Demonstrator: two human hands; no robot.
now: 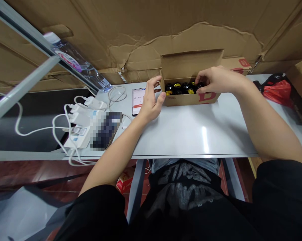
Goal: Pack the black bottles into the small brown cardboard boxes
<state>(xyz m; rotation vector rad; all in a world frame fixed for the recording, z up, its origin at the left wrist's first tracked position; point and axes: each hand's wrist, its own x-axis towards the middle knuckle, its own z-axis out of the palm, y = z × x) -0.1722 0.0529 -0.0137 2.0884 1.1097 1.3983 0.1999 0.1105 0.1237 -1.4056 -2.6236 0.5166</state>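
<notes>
A small open cardboard box (pixel 183 100) stands near the back of the table, its lid flap raised behind. Inside it sit several black round pieces (pixel 185 86), some showing yellow rings (pixel 190 91); their exact kind is not clear. My right hand (pixel 213 80) reaches into the box's right end from above, thumb and fingers pinched around a black round piece that they partly hide. At the box's left end is my left hand (pixel 152 98), its fingers curved but apart, with the fingertips by the side wall.
A phone (pixel 137 100) with a lit screen lies left of my left hand. Farther left are a white power strip (pixel 81 124) with cables, a blurred dark object (pixel 107 130) and a water bottle (pixel 77 63). At right lies a red plastic bag (pixel 278 92).
</notes>
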